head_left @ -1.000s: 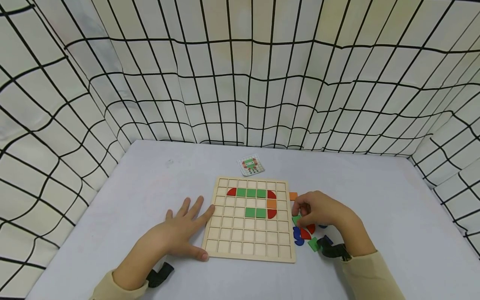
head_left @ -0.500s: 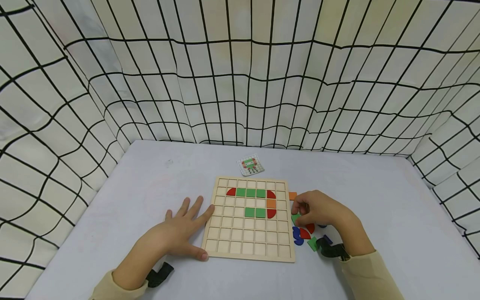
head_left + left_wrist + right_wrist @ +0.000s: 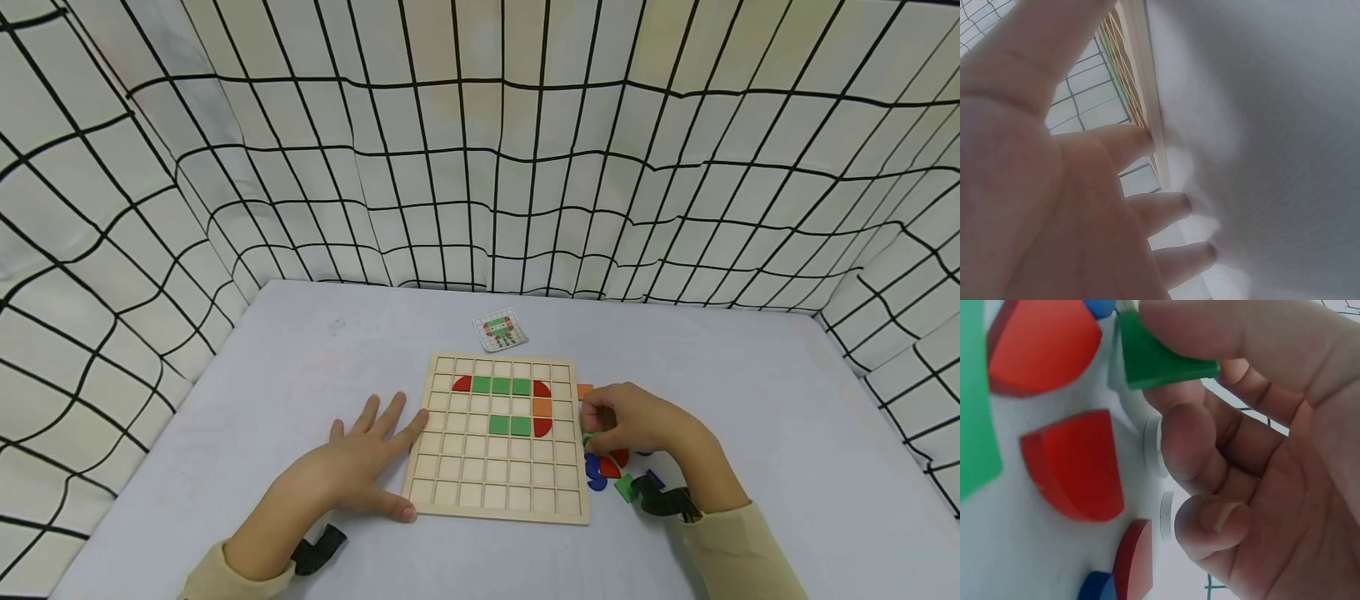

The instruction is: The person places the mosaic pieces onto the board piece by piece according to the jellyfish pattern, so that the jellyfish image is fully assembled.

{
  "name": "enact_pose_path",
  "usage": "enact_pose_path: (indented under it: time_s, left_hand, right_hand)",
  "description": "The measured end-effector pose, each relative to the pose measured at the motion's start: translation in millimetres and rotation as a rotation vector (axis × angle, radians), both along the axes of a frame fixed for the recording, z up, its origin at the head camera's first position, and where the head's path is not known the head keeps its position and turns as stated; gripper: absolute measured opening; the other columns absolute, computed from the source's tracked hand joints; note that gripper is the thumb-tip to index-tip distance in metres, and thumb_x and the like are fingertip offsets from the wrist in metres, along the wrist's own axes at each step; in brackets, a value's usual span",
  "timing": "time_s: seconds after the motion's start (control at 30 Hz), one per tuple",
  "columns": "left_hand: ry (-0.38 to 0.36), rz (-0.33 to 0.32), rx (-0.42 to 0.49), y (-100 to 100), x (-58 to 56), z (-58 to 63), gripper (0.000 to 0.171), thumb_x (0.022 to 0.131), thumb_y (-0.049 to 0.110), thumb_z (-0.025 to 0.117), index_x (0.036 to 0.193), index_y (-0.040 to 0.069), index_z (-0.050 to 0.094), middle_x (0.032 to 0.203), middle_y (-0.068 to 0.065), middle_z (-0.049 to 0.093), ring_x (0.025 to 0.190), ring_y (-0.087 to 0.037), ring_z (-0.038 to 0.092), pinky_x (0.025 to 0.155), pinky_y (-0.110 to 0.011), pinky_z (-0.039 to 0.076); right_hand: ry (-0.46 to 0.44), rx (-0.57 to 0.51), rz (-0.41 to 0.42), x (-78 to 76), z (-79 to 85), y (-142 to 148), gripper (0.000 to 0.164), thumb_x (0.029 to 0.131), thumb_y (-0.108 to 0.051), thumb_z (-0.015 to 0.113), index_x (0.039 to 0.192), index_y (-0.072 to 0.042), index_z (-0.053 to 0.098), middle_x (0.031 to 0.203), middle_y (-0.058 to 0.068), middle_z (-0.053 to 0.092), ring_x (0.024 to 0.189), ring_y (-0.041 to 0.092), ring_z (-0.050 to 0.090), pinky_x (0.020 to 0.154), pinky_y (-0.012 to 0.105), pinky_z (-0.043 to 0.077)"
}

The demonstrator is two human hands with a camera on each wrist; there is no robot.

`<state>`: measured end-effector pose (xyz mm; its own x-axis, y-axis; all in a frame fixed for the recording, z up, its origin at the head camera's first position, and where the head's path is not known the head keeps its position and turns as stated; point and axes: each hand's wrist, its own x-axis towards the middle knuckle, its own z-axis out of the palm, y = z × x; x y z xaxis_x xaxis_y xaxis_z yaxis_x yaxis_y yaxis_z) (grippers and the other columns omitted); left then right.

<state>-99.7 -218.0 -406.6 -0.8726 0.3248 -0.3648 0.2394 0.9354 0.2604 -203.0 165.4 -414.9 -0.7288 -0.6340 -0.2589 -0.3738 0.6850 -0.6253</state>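
Note:
A light wooden grid board point(image 3: 497, 472) lies on the table, with green squares point(image 3: 501, 386), red quarter-circles and an orange square point(image 3: 542, 407) set in its cells. My left hand point(image 3: 360, 467) is spread flat at the board's left side; its thumb and index fingertip are right at the edge. Just past the right edge, my right hand point(image 3: 633, 421) pinches a green square tile point(image 3: 1160, 362) between thumb and index finger. Its other fingers are curled. Red quarter-circle pieces point(image 3: 1079, 465) and a blue piece point(image 3: 1096, 589) lie close by.
Above the board lies a small pattern card point(image 3: 500, 330). An orange square point(image 3: 585, 392) touches the right edge near the top. Blue curved pieces point(image 3: 596, 472) and another green square point(image 3: 625, 487) lie below the right hand. Black netting point(image 3: 495, 208) over white walls surrounds the table.
The thumb and fingers of my right hand have closed in on the green square tile, covering more of it. My left hand and the tiles on the board stay the same.

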Motion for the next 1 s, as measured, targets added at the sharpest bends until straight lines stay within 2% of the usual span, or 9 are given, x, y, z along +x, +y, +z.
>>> enact_pose_path:
  time_s: [0.17,0.33,0.53,0.8,1.0]
  left_hand:
    - [-0.002,0.0,-0.001,1,-0.4,-0.1,0.119,0.065,0.072,0.078,0.16,0.024,0.023,0.168,-0.017,0.003,0.15,-0.05,0.0,0.101,-0.083,0.013]
    - [-0.008,0.0,0.002,1,0.2,0.6,0.12,0.065,0.072,0.077,0.16,0.024,0.023,0.167,-0.017,0.003,0.15,-0.051,0.001,0.101,-0.083,0.013]
    - [-0.012,0.001,0.003,1,0.8,1.0,0.12,0.065,0.071,0.077,0.16,0.023,0.022,0.167,-0.018,0.003,0.15,-0.052,0.001,0.1,-0.084,0.013]
    - [-0.012,0.003,-0.001,1,1.0,1.5,0.12,0.065,0.071,0.078,0.16,0.024,0.022,0.167,-0.017,0.003,0.15,-0.051,0.0,0.101,-0.083,0.013]
    - [-0.008,-0.006,0.006,0,1.4,2.8,0.119,0.066,0.07,0.078,0.16,0.023,0.022,0.167,-0.019,0.003,0.15,-0.051,0.0,0.101,-0.084,0.013]
  right_hand:
    - [0.001,-0.045,-0.027,0.9,1.4,-2,0.019,0.082,-0.013,0.077,0.086,-0.018,0.059,0.071,-0.004,0.055,0.065,0.013,0.054,0.055,0.026,0.046]
    - [-0.006,-0.108,-0.033,1.9,3.6,-5,0.013,0.086,-0.012,0.072,0.092,-0.017,0.061,0.077,-0.002,0.059,0.07,0.016,0.056,0.058,0.028,0.048]
    - [0.012,-0.175,-0.05,0.4,-2.2,-13,0.011,0.091,-0.014,0.069,0.098,-0.021,0.064,0.087,-0.004,0.063,0.078,0.018,0.058,0.064,0.03,0.051]
    - [0.0,-0.263,-0.06,2.3,-5.6,-24,0.01,0.093,-0.015,0.068,0.101,-0.021,0.065,0.093,-0.003,0.064,0.079,0.02,0.06,0.067,0.03,0.052]
    - [-0.036,-0.328,-0.121,3.2,-5.9,-30,0.01,0.094,-0.017,0.068,0.104,-0.018,0.066,0.096,0.001,0.063,0.079,0.022,0.061,0.069,0.031,0.053]
